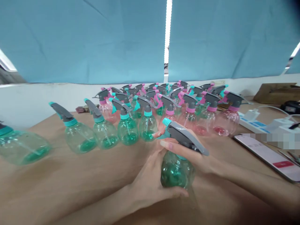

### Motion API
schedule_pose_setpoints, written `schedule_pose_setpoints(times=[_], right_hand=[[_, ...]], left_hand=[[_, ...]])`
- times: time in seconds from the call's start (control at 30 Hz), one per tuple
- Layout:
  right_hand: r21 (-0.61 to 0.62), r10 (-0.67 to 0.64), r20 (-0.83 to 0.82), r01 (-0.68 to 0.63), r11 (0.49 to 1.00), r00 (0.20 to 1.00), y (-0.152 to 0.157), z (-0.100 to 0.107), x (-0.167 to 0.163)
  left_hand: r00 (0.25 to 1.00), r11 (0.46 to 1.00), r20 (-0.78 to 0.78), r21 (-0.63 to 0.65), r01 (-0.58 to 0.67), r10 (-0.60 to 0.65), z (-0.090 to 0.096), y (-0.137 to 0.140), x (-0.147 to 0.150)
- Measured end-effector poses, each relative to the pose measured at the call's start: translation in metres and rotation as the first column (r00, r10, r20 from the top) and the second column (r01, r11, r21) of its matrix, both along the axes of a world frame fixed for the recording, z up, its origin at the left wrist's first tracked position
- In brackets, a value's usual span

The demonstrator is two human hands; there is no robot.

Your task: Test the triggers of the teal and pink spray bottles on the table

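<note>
A green see-through spray bottle [176,173] with a grey and teal spray head is held between both hands, close in front of me. My left hand [151,178] is closed round the bottle's body, with the thumb underneath near its base. Around the neck and teal collar my right hand [198,157] is curled, just below the grey spray head. The nozzle faces away to the left. Just beyond the hands stands a green spray bottle [148,126] in the front row. Part of the held bottle's neck is hidden by fingers.
Several green spray bottles [127,130] curve off to the left, and pink spray bottles [227,122] stand at right. More crowd behind them. A phone [267,153], a white power strip [252,123] with plugs and a brown box [275,93] lie on the right. Blue curtain [93,40] hangs behind.
</note>
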State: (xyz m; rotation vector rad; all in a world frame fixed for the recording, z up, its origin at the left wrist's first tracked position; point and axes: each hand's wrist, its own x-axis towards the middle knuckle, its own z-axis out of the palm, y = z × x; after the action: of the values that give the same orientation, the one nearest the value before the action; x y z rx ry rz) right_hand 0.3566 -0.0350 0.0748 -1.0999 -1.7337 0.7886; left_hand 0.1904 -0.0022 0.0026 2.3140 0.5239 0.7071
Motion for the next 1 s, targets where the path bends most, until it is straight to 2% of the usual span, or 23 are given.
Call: schedule_pose_setpoints(times=[0.1,0.2,0.27,0.47,0.63,0.8,0.87,1.0], right_hand=[[-0.015,0.039,0.022,-0.038,0.999,0.999,0.003,-0.002,0.004],[0.025,0.039,-0.005,-0.039,0.999,0.999,0.006,-0.008,0.01],[0.057,0.024,-0.002,-0.024,0.998,1.0,0.007,-0.013,0.014],[0.065,-0.093,0.087,0.087,0.994,0.992,0.006,-0.018,0.023],[0.106,-0.107,0.131,0.093,0.99,0.986,0.008,-0.018,0.031],[0.184,-0.105,0.084,0.088,0.979,0.991,0.022,-0.016,0.035],[0.151,-0.101,0.078,0.088,0.985,0.992,0.024,-0.016,0.035],[-0.063,-0.086,0.0,0.086,0.994,0.996,0.023,-0.021,0.034]], left_hand=[[0.986,0.997,-0.157,0.054,-0.046,0.054,-0.003,0.004,-0.01],[0.936,0.989,-0.337,0.13,-0.064,0.105,-0.007,0.008,-0.022],[0.906,0.981,-0.401,0.182,-0.065,0.134,-0.009,0.009,-0.026],[0.895,0.969,-0.421,0.242,-0.047,0.149,-0.009,0.011,-0.027],[0.886,0.955,-0.426,0.291,-0.059,0.185,-0.011,0.011,-0.029],[0.875,0.94,-0.438,0.339,-0.051,0.206,-0.012,0.011,-0.028],[0.864,0.935,-0.459,0.352,-0.039,0.209,-0.012,0.011,-0.028],[0.858,0.926,-0.468,0.376,-0.024,0.212,-0.013,0.011,-0.029]])
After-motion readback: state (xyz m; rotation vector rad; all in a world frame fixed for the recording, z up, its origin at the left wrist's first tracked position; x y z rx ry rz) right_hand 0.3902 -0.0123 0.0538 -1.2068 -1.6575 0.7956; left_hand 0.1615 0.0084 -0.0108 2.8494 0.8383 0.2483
